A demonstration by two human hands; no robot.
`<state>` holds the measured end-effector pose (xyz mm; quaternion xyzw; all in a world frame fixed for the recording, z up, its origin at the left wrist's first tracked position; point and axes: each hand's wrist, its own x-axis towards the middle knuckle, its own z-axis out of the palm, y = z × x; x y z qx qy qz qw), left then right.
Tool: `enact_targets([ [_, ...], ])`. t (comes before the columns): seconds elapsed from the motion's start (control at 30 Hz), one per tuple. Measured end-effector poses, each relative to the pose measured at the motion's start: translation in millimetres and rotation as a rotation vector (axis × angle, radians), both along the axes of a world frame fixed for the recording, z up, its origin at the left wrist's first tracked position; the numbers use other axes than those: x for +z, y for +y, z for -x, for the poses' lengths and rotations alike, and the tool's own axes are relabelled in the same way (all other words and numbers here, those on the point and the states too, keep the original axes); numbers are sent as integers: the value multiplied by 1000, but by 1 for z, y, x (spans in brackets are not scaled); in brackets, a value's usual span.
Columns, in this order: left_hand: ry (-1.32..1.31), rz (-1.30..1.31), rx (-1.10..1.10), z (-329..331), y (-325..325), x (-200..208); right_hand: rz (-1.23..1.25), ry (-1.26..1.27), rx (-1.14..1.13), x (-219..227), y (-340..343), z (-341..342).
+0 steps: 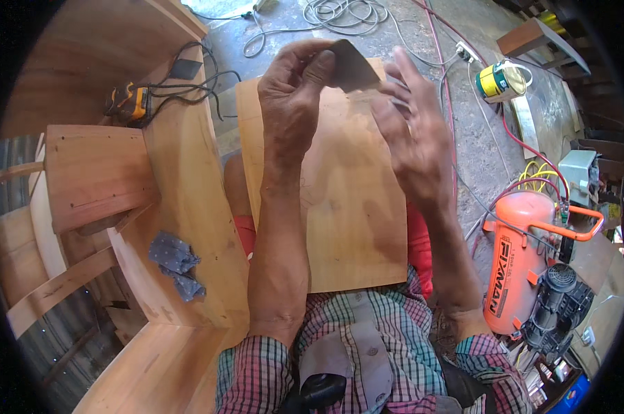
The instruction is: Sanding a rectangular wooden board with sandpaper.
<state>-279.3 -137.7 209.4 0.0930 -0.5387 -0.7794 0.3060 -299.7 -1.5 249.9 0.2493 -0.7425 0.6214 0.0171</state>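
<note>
Grey-brown and stiff-looking, a small flat sheet [353,67] sits at the upper middle of the frame, raised over the far end of a pale wooden board [357,241]. Our left hand [295,79] pinches its left edge, thumb on the near face and fingers curled behind. Our right hand [412,134], blurred, is just beside the sheet's right corner with its fingers partly spread; we cannot tell whether its fingertips touch that corner or have any hold on it.

As we judge it, the left pinch is the weak point: it takes only one edge, so a knock from the right hand could twist the sheet loose and drop it onto the board, where a hard corner might mark the wood. If that edge is sharp or gritty, a fingertip brushing it at speed could be nicked.

The board lies over our lap in the centre, so a shifting knee could tilt it. At the left of the frame, a crumpled blue cloth [174,259] rests on a wooden ledge [195,207]; farther up, a yellow-and-black power tool [129,103] lies near looping black cords [208,88], which could drag it if snagged. An orange compressor [522,262] stands at the right.
</note>
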Motion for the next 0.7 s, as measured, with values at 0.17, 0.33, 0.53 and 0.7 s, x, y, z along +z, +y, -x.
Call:
enact_targets([
  [0.17, -118, 82, -143, -5, 20, 14, -62, -215, 94, 0, 23, 17],
  [0.33, -460, 833, 185, 21, -12, -15, -463, 555, -32, -21, 48, 25],
  [0.53, -587, 1201, 190, 40, -43, -69, -816, 685, 194, -38, 29, 8],
  [0.7, -656, 1102, 188, 42, -50, -56, -820, 649, 133, -45, 11, 7],
])
